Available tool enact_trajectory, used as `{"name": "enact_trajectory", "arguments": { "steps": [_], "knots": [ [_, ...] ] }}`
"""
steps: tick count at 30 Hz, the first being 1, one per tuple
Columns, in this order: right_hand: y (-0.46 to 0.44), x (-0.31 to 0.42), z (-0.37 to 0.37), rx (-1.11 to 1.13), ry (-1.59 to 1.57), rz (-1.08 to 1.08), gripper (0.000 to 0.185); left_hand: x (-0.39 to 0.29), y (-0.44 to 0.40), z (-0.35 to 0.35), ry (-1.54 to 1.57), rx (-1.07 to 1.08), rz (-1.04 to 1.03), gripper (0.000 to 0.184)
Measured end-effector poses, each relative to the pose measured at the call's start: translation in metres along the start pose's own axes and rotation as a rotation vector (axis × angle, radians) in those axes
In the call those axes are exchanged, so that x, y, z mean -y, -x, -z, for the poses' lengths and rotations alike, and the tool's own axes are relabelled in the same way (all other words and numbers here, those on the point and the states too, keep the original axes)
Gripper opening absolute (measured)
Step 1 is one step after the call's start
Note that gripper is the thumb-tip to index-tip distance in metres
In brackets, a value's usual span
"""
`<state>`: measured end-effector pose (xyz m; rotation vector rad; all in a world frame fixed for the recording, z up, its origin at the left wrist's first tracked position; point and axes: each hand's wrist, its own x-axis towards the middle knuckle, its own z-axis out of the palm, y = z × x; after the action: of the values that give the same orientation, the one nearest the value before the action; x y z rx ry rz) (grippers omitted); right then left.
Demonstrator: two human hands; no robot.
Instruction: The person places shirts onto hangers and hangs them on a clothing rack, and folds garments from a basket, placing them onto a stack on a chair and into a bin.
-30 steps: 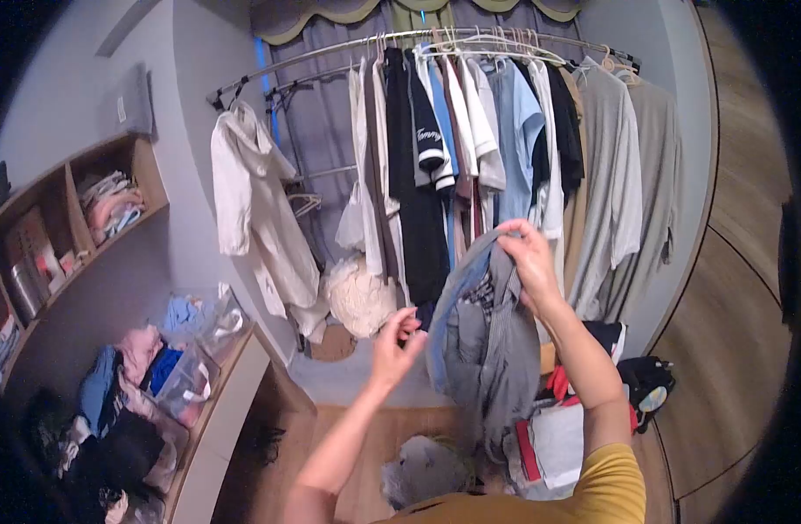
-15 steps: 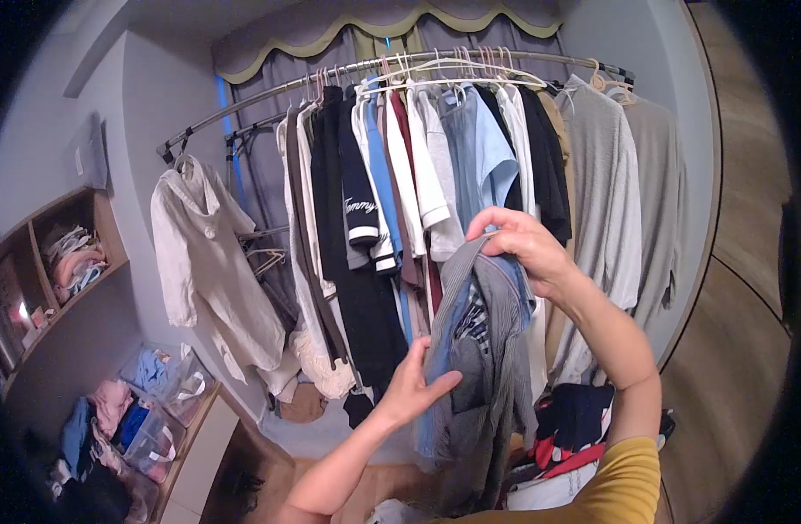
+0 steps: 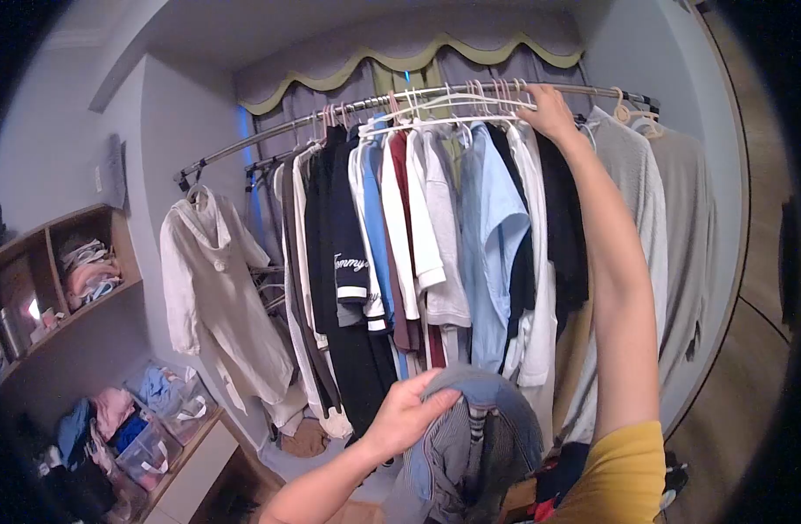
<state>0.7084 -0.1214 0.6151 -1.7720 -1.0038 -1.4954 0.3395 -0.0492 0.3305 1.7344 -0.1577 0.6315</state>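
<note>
Bunched grey-blue striped garment (image 3: 474, 445) hanging from left hand (image 3: 406, 417), white hangers (image 3: 470, 117) on rail (image 3: 261, 137), near right hand (image 3: 549, 113)

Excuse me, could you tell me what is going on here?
A person stands at a curved metal rail full of hanging clothes. Their left hand holds a bunched grey garment low in front of the rail. Their right hand is raised to the rail, at the end of some white hangers; whether it grips one is hard to tell. The grey garment is not on a hanger.
</note>
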Motion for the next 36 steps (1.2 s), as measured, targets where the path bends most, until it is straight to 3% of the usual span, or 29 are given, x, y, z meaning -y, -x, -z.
{"name": "enact_trajectory", "arguments": {
  "steps": [2, 3, 5, 9, 11, 14, 18, 23, 25, 27, 29, 34, 35, 36],
  "knots": [
    [-0.007, -0.001, -0.006, 0.261, 0.146, -0.122, 0.087, 0.003, 0.005, 0.001, 0.014, -0.011, -0.005, 0.024],
    [-0.014, -0.004, -0.013, 0.364, 0.116, -0.19, 0.092, 0.0, 0.005, 0.004, -0.045, -0.001, 0.006, 0.024],
    [-0.034, -0.04, -0.051, 0.512, -0.202, -0.178, 0.092, -0.004, 0.007, 0.009, -0.124, -0.006, 0.005, 0.023],
    [-0.029, 0.003, -0.018, 0.552, 0.109, -0.328, 0.095, -0.001, 0.011, 0.018, -0.104, -0.019, 0.029, 0.021],
    [-0.033, -0.006, -0.027, 0.513, 0.187, -0.224, 0.087, -0.007, 0.011, 0.02, -0.201, -0.016, 0.03, 0.02],
    [-0.037, -0.027, -0.057, 0.532, 0.028, -0.283, 0.095, -0.007, 0.012, 0.024, -0.232, 0.003, -0.007, 0.025],
    [-0.025, 0.018, -0.02, 0.391, 0.188, -0.29, 0.089, -0.006, 0.012, 0.025, -0.23, 0.026, 0.016, 0.026],
    [-0.037, 0.049, -0.033, 0.222, 0.202, -0.316, 0.092, 0.01, 0.008, 0.032, -0.185, 0.07, -0.034, 0.024],
    [-0.036, 0.048, -0.033, 0.116, 0.211, -0.27, 0.088, 0.008, 0.01, 0.033, -0.211, -0.055, -0.038, 0.025],
    [-0.039, 0.04, -0.034, 0.149, 0.159, -0.285, 0.088, 0.005, 0.014, 0.035, -0.19, -0.054, -0.024, 0.023],
    [-0.041, 0.034, -0.035, 0.312, -0.021, -0.438, 0.086, 0.005, 0.017, 0.038, -0.17, -0.053, -0.01, 0.022],
    [-0.042, 0.06, -0.064, 0.079, -0.163, -0.604, 0.082, 0.015, 0.022, 0.046, -0.149, -0.051, 0.033, 0.02],
    [-0.041, 0.065, -0.065, 0.075, -0.176, -0.607, 0.082, 0.012, 0.027, 0.048, -0.235, -0.062, 0.127, 0.018],
    [-0.039, 0.072, -0.061, -0.023, -0.117, -0.528, 0.079, 0.003, 0.028, 0.039, -0.248, -0.1, 0.058, 0.016]
  ]
}}
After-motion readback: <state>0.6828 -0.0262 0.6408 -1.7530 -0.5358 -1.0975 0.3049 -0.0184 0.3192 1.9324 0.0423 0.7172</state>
